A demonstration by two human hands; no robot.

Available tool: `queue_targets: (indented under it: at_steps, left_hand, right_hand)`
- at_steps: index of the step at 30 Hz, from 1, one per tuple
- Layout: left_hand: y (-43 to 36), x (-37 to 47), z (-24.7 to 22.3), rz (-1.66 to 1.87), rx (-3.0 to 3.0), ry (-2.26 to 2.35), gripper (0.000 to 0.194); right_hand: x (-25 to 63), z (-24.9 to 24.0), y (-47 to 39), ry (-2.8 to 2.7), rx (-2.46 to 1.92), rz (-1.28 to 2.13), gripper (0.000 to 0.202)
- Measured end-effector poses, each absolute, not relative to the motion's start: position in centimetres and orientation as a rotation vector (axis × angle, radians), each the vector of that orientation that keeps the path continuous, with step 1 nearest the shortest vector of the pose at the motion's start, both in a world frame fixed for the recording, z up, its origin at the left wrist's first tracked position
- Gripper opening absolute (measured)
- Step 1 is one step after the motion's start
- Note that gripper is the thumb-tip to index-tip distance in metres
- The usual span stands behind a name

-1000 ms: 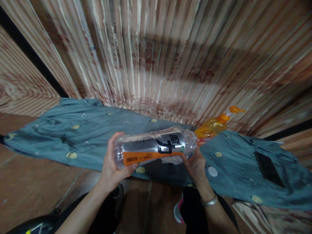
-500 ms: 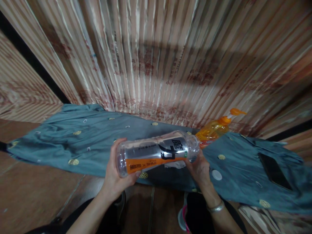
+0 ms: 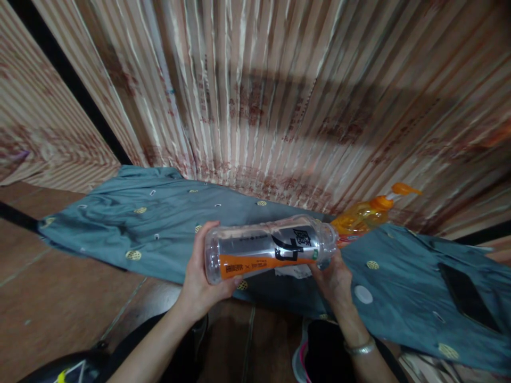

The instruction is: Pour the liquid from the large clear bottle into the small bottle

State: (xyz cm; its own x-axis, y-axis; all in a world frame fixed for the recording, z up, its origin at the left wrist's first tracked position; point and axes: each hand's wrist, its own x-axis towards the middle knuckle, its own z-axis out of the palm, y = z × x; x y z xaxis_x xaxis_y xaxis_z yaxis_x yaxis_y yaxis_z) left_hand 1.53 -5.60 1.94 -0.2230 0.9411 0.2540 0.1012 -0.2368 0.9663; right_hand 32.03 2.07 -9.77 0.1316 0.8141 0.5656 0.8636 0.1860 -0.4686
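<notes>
A clear plastic bottle (image 3: 263, 250) with a silver and orange label lies sideways in the air above the green cloth (image 3: 167, 207). My left hand (image 3: 205, 276) is wrapped round its base end, thumb below the label. At the neck end, on the right, my right hand (image 3: 333, 276) grips the bottle from below, its fingers partly hidden behind it. No cap shows on the neck. Just behind the neck stands an orange pump bottle (image 3: 361, 218) of yellow-orange liquid. Under the bottle a white crumpled piece (image 3: 293, 271) partly shows.
A white round cap (image 3: 363, 294) and a dark phone (image 3: 467, 295) lie on the cloth at the right. Behind the cloth hangs a striped curtain (image 3: 255, 106). Dark bars cross both sides, and brown floor tiles (image 3: 51, 298) show below.
The view has shifted, so the cloth, pump bottle and phone sit further right in the picture. Both hands keep their hold on the clear bottle, which looks nearly the same in tilt.
</notes>
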Motion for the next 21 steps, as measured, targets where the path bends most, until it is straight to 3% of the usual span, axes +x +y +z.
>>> queue_targets:
  at_steps: [13,21]
  left_hand:
    - [-5.3,0.9,1.5,1.560,1.394,1.321,0.089]
    - [-5.8,1.1,2.4,1.536,1.355,1.359,0.089]
  right_hand:
    - [31.9,-9.6,2.2,-1.652,-1.613,-0.056,0.062]
    - [31.7,-9.5,2.2,-1.660,-1.608,-0.077,0.060]
